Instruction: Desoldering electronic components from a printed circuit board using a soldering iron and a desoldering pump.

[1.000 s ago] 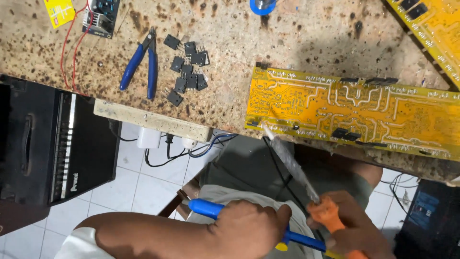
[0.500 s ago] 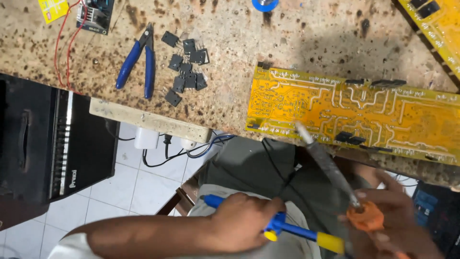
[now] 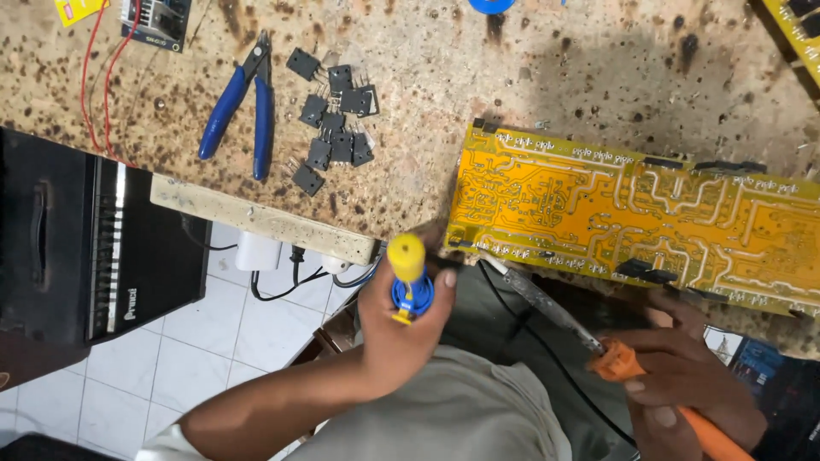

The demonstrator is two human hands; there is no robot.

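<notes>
Desoldering pump (image 3: pixel 408 282), held level half a second ago, is now stood upright in the closed left hand (image 3: pixel 401 329) at the yellow board's (image 3: pixel 632 213) near edge; the iron (image 3: pixel 598 341), gripped by the right hand (image 3: pixel 683 376), has been brought alongside, so joint work seems begun.

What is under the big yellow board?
The yellow board lies on the speckled table, its near edge hanging past the table's edge. Small black parts show there; the table beneath it is covered.
</notes>
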